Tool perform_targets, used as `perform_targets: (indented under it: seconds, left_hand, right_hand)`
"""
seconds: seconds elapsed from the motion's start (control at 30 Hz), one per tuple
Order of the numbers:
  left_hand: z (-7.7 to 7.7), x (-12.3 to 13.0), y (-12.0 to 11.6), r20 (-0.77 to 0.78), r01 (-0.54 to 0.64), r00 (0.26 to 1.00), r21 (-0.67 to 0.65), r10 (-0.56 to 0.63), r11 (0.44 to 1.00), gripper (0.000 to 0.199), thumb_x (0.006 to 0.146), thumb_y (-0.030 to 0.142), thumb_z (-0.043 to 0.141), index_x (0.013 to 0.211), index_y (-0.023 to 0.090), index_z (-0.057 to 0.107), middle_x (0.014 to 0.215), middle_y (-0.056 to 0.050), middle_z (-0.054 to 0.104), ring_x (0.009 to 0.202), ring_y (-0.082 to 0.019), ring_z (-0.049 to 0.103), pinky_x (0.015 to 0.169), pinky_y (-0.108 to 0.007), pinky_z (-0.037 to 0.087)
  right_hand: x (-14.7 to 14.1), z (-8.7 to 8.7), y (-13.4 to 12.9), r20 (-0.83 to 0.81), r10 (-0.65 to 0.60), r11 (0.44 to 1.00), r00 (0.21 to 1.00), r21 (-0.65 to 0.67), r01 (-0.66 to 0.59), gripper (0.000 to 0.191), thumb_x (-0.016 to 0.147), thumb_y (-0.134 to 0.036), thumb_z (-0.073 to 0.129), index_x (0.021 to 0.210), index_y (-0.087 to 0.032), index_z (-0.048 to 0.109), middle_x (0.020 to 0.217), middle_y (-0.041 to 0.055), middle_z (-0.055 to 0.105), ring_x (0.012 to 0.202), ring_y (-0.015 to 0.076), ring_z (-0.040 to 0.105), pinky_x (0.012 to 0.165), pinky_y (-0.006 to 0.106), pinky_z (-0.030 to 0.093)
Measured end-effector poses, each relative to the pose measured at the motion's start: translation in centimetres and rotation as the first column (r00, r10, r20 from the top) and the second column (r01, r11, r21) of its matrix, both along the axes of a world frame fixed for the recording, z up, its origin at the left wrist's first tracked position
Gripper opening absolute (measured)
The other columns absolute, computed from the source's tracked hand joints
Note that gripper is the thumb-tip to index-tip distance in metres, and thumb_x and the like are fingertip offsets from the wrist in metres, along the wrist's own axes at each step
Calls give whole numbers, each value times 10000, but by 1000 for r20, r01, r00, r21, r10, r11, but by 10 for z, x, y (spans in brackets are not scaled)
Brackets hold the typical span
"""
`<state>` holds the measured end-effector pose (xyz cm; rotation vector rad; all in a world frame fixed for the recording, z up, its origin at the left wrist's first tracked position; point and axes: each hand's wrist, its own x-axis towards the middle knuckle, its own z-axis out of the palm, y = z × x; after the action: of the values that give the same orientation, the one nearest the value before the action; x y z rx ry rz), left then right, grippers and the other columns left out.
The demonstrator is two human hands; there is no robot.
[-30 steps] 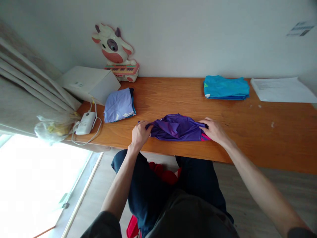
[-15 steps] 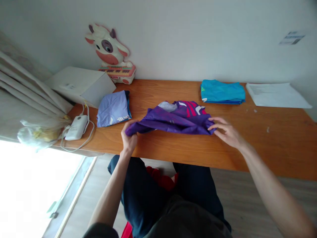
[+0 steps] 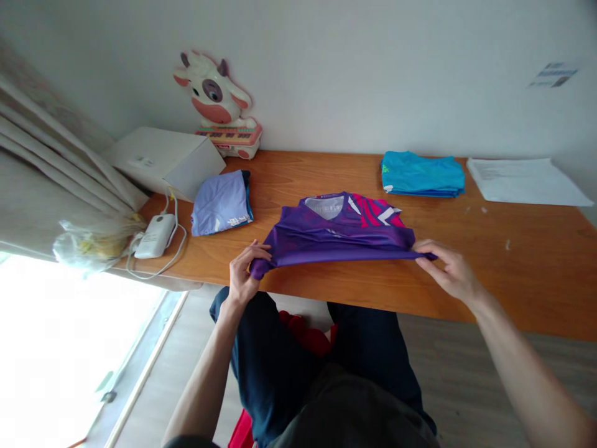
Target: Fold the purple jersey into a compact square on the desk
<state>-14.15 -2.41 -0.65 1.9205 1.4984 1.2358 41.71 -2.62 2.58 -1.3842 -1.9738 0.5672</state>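
A purple shirt (image 3: 317, 239) with pink and white stripes on one shoulder lies across the middle of the wooden table (image 3: 466, 274). Its neckline faces the wall and shows a pale grey inside. My left hand (image 3: 245, 267) grips the near left corner of the shirt. At the opposite corner my right hand (image 3: 445, 267) pinches the fabric between thumb and fingers. The near edge is stretched almost straight between both hands, close to the table's front edge.
A folded lavender garment (image 3: 221, 204) lies at left, a folded blue garment (image 3: 422, 174) at the back right beside white paper (image 3: 527, 180). Far left are a white box (image 3: 163, 158), cow toy keyboard (image 3: 224, 112), white device with cable (image 3: 155, 236) and plastic bag (image 3: 96, 242).
My right hand has moved right and slightly nearer, closing on the shirt's corner. The bunched near edge is now pulled straighter and wider, and more of the collar shows.
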Motion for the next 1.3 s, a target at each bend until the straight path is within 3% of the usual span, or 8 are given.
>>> perform_targets:
  seconds: [0.23, 0.4, 0.67, 0.87, 1.0, 1.13, 1.23, 1.3]
  left_hand:
    - [-21, -3, -63, -94, 24, 995, -28, -27, 999, 301, 988, 182, 558, 1046, 332, 813, 1282, -46, 841, 1372, -318, 767, 1341, -634, 520]
    - [-32, -9, -53, -224, -229, 952, -64, 210, 971, 596, 1001, 296, 702, 1594, 311, 641, 1693, -127, 646, 1627, -397, 572, 1376, -683, 459]
    - [-26, 30, 3, -165, -80, 984, -83, 66, 993, 242, 1082, 373, 665, 1257, 277, 803, 1424, -106, 822, 1466, -337, 700, 1323, -609, 502]
    - [-26, 43, 74, -1, -66, 998, -175, 67, 982, 95, 968, 297, 737, 1016, 239, 794, 1106, -94, 860, 1082, -306, 803, 1081, -495, 626]
    - [-10, 48, 119, 411, -71, 905, -110, 111, 991, 118, 995, 336, 701, 1032, 224, 686, 1059, -89, 826, 1021, -253, 813, 1012, -421, 640]
    - [18, 46, 115, 536, 39, 842, 39, -54, 998, 198, 1045, 434, 702, 1074, 249, 638, 1051, -70, 820, 1071, -238, 825, 1081, -426, 634]
    - [24, 35, 88, 493, 208, 856, -50, -157, 977, 207, 1016, 431, 737, 1067, 239, 677, 1044, -82, 847, 1095, -283, 840, 1095, -484, 646]
    - [19, 30, 70, 437, 230, 888, -148, -146, 962, 219, 1006, 419, 730, 1110, 227, 722, 1118, -106, 868, 1133, -315, 844, 1098, -522, 652]
  right_hand:
    - [6, 18, -64, 103, 221, 824, 970, -552, -129, 376, 1045, -641, 763, 1227, -324, 853, 954, 35, 811, 836, 262, 780, 757, 384, 646]
    - [-14, -1, -41, 139, 14, 964, 990, -266, 24, 330, 1076, -599, 718, 1162, -299, 825, 1018, 56, 820, 855, 272, 776, 792, 418, 647]
    - [-71, -45, -16, 287, 59, 996, 956, 48, -75, 451, 1108, -459, 677, 1529, -306, 728, 1639, 119, 670, 1539, 397, 618, 1319, 689, 483]
    - [-72, -55, 9, 274, 6, 989, 962, 138, -46, 296, 1143, -390, 600, 1277, -285, 842, 1378, 105, 815, 1333, 367, 722, 1232, 659, 529]
    - [-68, -38, 50, 186, -126, 977, 974, 194, 90, 343, 1135, -427, 579, 1105, -248, 870, 1200, 141, 850, 1184, 377, 766, 1136, 634, 575]
    - [-52, -1, 50, -108, -256, 942, 961, 194, 273, 371, 1114, -563, 621, 1127, -269, 846, 1099, 116, 841, 1065, 334, 775, 1007, 517, 625]
    - [-33, 28, 15, -219, -95, 993, 971, -82, 79, 430, 1102, -661, 639, 1088, -273, 821, 876, 60, 764, 791, 255, 701, 723, 384, 578]
    - [-26, 42, -11, -170, 134, 912, 976, -364, -189, 439, 1101, -675, 653, 1094, -278, 841, 869, 53, 770, 775, 248, 711, 695, 363, 572]
